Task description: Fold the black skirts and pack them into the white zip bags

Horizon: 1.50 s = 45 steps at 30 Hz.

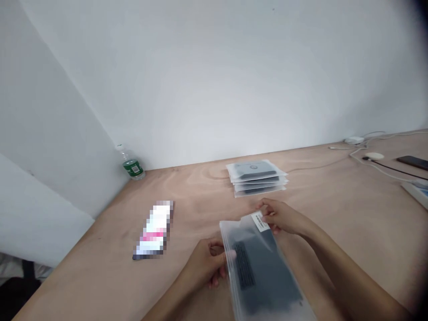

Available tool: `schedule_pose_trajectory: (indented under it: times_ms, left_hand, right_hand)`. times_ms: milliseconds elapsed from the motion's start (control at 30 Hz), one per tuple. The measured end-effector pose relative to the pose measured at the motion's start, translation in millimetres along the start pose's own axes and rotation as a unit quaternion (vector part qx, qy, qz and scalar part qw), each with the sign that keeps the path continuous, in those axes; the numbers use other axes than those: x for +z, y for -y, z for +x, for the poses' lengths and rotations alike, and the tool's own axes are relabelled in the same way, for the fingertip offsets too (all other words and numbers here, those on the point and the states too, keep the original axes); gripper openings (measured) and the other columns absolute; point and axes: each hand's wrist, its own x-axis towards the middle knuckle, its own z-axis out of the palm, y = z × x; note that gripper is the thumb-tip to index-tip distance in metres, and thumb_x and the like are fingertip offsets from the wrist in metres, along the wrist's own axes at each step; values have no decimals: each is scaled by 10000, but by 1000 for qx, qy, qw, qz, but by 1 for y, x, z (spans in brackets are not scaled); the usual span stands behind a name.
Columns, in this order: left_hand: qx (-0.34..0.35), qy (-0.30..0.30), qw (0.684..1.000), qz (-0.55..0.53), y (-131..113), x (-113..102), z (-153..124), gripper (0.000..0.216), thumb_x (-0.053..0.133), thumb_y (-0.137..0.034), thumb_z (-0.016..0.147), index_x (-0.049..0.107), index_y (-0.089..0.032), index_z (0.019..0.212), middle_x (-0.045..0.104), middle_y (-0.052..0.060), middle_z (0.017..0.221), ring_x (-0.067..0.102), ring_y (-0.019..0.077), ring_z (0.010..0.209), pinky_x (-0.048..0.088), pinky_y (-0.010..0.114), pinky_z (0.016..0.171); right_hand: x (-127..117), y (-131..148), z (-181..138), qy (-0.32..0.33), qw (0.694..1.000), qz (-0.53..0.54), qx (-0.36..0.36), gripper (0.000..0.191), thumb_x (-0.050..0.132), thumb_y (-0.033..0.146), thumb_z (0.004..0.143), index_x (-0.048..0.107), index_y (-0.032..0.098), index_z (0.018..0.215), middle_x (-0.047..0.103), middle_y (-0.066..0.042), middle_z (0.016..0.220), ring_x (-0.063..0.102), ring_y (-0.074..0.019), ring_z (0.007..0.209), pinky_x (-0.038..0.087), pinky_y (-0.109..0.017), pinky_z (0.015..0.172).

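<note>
A dark flat device in a frosted plastic bag (264, 267) lies across the near part of the wooden table (200, 214). My left hand (205, 263) pinches the bag's left edge. My right hand (284, 217) grips the bag's far end, close to a white label (260, 220). Both hands have their fingers closed on the bag. Beyond them sits a stack of several similar bagged devices (256, 177).
A blurred-out flat object (154, 230) lies to the left. A green-labelled water bottle (131, 163) stands by the wall at the back left. White cables and chargers (364, 154), a dark phone (413, 162) and a white box edge (416, 191) occupy the right.
</note>
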Motion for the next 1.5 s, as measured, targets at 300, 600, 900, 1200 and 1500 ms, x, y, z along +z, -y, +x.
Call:
schedule_pose_trajectory:
  times_ms: [300, 600, 900, 1200, 1500]
  left_hand:
    - [-45, -5, 999, -27, -5, 18, -6, 299, 649, -426, 615, 563, -141, 627, 426, -93, 339, 314, 25, 251, 211, 132, 254]
    - [0, -80, 997, -11, -11, -28, -5, 212, 600, -360, 648, 524, -165, 613, 387, -104, 331, 287, 35, 258, 198, 152, 283]
    - [123, -216, 966, 69, -13, -46, -8, 273, 565, -405, 734, 590, -178, 884, 382, -94, 438, 370, 79, 369, 315, 183, 361]
    - [426, -142, 762, 466, 29, -25, -28, 370, 403, -59, 756, 596, -237, 1016, 643, 34, 783, 605, 134, 663, 459, 207, 574]
    - [308, -271, 804, 431, 41, -13, -54, 204, 455, -212, 842, 544, -223, 1025, 598, -4, 700, 584, 118, 587, 477, 198, 545]
  right_hand:
    - [18, -11, 15, -56, 991, -99, -66, 338, 440, 59, 616, 523, 221, 901, 549, 54, 596, 548, -117, 555, 395, -196, 505]
    - [-60, -35, 14, -209, 926, -310, 47, 282, 405, 93, 725, 529, 196, 957, 608, -57, 778, 569, -210, 723, 359, -285, 618]
    - [-2, 11, -9, -135, 906, -402, -2, 309, 487, 439, 785, 501, 241, 1022, 578, -62, 1016, 575, -220, 853, 359, -285, 631]
    - [-26, -1, -10, -50, 890, -445, 83, 372, 579, 242, 638, 494, 163, 992, 612, -108, 868, 597, -267, 745, 305, -277, 530]
    - [-5, 26, -29, -25, 918, -396, -2, 196, 542, 339, 742, 508, 226, 898, 607, -25, 854, 569, -180, 741, 334, -249, 573]
